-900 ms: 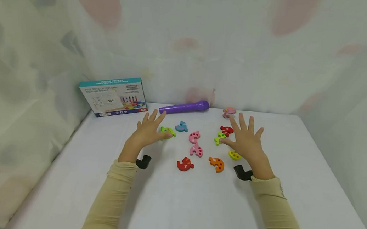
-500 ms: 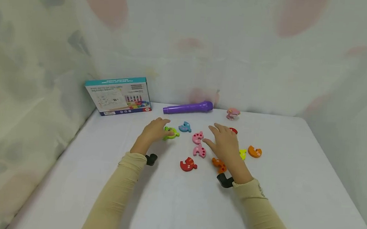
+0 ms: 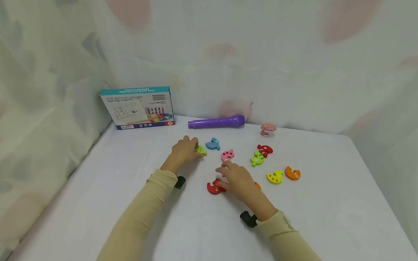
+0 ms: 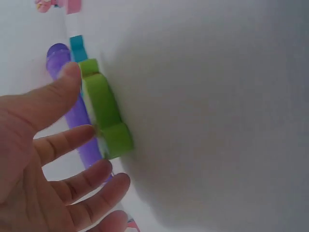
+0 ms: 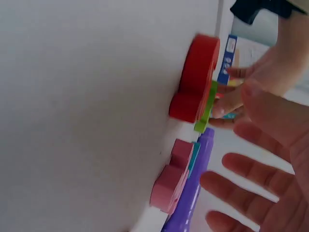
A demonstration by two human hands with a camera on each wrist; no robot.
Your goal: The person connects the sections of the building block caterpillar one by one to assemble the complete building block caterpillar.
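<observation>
My left hand (image 3: 184, 150) is over a green animal-shaped puzzle piece (image 3: 201, 150) lying on the white table. In the left wrist view the thumb (image 4: 71, 72) overlaps one end of this chunky piece, with the index fingertip right at its face and the other fingers spread. My right hand (image 3: 241, 180) hovers above the table, its thumb close to a red puzzle piece (image 3: 213, 188) numbered 2. The right wrist view shows those fingers (image 5: 256, 169) apart and holding nothing. A pink spotted piece (image 3: 227, 155) lies just beyond; another pink one is hidden by the right hand.
Further pieces lie around: blue (image 3: 213, 143), red (image 3: 264, 150), green (image 3: 256, 159), yellow (image 3: 275, 177) and orange (image 3: 292, 173). At the back stand a toy box (image 3: 137, 108) and a small pink figure (image 3: 268, 129), with a purple microphone (image 3: 217, 122) lying between them.
Both hands have come down toward the pieces. My right hand has swept left from the yellow and green pieces to the red 2; my left hand has lowered onto the green piece.
</observation>
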